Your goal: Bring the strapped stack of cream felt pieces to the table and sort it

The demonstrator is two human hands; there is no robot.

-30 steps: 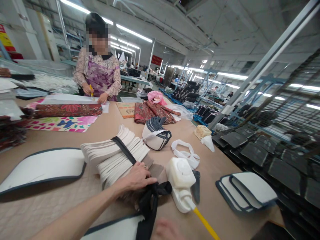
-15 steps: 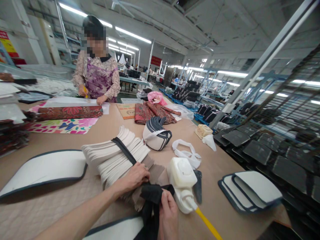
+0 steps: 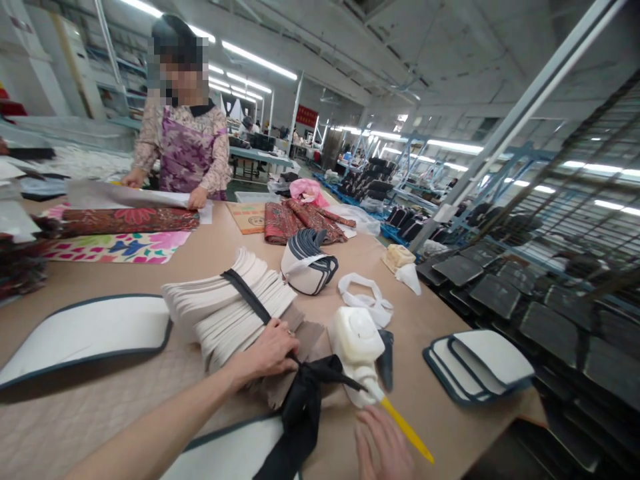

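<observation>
A stack of off-white curved pads (image 3: 245, 313) lies on the brown table, bound by a black fabric strip (image 3: 246, 293). My left hand (image 3: 273, 347) rests against the near side of the bundle, its fingers closed on the strip. From there the strip's loose part (image 3: 306, 400) forms a knot or loop and trails down over a white, dark-edged pad (image 3: 235, 453). Apart from the strip, my right hand (image 3: 384, 440) holds nothing, its fingers extended beside a yellow-handled tool (image 3: 407, 430). That tool sits against a white plastic container (image 3: 356, 333).
White dark-edged panels lie left (image 3: 95, 330) and right (image 3: 493, 367). Behind the bundle are a strapped pad stack (image 3: 307, 267), a white loop (image 3: 367, 297) and patterned red fabric (image 3: 300, 220). Across the table a co-worker (image 3: 187, 147) handles a sheet. Dark panels (image 3: 530, 333) lie beyond the right edge.
My right hand has let go of the black strip and moved right and down beside the yellow handle. My left hand stays at the bundle. The co-worker has lifted the sheet.
</observation>
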